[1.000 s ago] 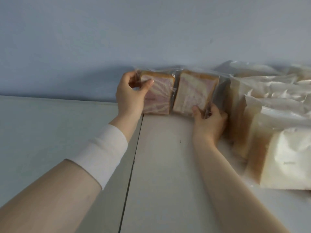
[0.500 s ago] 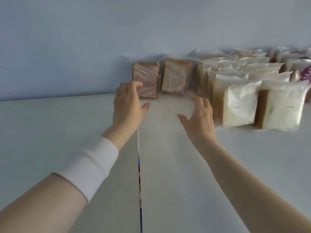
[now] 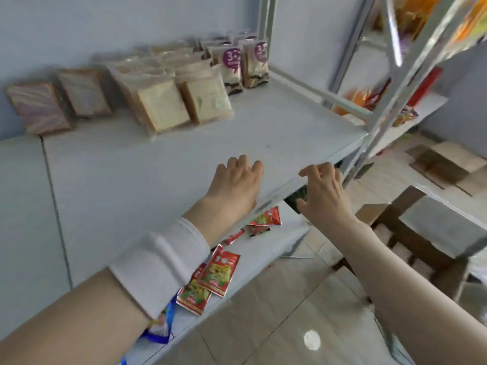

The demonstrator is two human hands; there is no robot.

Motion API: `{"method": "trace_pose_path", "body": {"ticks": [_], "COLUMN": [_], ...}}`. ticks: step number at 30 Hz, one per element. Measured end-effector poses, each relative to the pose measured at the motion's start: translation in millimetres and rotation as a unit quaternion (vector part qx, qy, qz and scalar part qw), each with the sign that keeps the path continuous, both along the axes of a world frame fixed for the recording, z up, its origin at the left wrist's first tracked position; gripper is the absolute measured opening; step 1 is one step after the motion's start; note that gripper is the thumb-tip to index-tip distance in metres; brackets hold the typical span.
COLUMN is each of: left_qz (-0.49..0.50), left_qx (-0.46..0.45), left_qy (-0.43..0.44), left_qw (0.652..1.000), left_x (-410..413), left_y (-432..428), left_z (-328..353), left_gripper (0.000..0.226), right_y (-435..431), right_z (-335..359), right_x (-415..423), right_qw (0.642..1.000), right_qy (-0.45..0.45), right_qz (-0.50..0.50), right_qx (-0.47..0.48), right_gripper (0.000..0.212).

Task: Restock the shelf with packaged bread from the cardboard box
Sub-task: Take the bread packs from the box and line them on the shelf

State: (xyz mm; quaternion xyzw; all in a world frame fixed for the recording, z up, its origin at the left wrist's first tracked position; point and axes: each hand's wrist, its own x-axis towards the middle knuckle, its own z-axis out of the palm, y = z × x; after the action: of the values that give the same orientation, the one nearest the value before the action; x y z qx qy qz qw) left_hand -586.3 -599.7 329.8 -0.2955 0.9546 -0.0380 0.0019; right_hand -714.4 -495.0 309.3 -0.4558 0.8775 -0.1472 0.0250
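1. The cardboard box (image 3: 387,217), at 4 o'clock, is partly covered by a grey shelf board (image 3: 448,230).
2. The red packets (image 3: 218,275), at 6 o'clock, are partly hidden under the white sleeve (image 3: 158,259).
3. The print on the purple-labelled packs (image 3: 232,61), at 12 o'clock, cannot be read.

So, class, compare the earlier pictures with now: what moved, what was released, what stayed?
The left hand and right hand let go of the two marbled bread packs and drew back to the shelf front, empty. The packs stayed against the wall.

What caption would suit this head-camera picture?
Left hand and right hand, both empty, near the shelf's front edge; bread packs line the back.
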Motion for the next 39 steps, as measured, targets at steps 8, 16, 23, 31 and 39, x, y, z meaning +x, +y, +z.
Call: {"method": "trace_pose_path", "body": {"ticks": [8, 16, 23, 31, 39], "left_qz": [-0.121, -0.192, -0.243, -0.203, -0.012], "left_qx": [0.029, 0.094, 0.172, 0.263, 0.309], "left_qy": [-0.103, -0.222, -0.241, -0.319, -0.314], "left_qw": [0.987, 0.951, 0.924, 0.888, 0.898], "left_x": [-210, -362, -521, -647, -712], "left_y": [182, 262, 268, 266, 282], "left_z": [-90, -176, -271, -422, -612], "left_gripper": [0.043, 0.045, 0.043, 0.042, 0.07], "right_y": [218, 342, 342, 328, 322], "right_z": [-87, -177, -262, -401, -590], "right_x": [-152, -274, -406, -521, -576], "right_qw": [0.981, 0.924, 0.875, 0.79, 0.658], "right_qy": [-0.053, -0.155, -0.236, -0.363, -0.486], "right_qz": [-0.147, -0.291, -0.377, -0.464, -0.535], "right_qx": [0.118, 0.194, 0.194, 0.17, 0.212], "right_gripper": [0.043, 0.03, 0.039, 0.045, 0.077]}}
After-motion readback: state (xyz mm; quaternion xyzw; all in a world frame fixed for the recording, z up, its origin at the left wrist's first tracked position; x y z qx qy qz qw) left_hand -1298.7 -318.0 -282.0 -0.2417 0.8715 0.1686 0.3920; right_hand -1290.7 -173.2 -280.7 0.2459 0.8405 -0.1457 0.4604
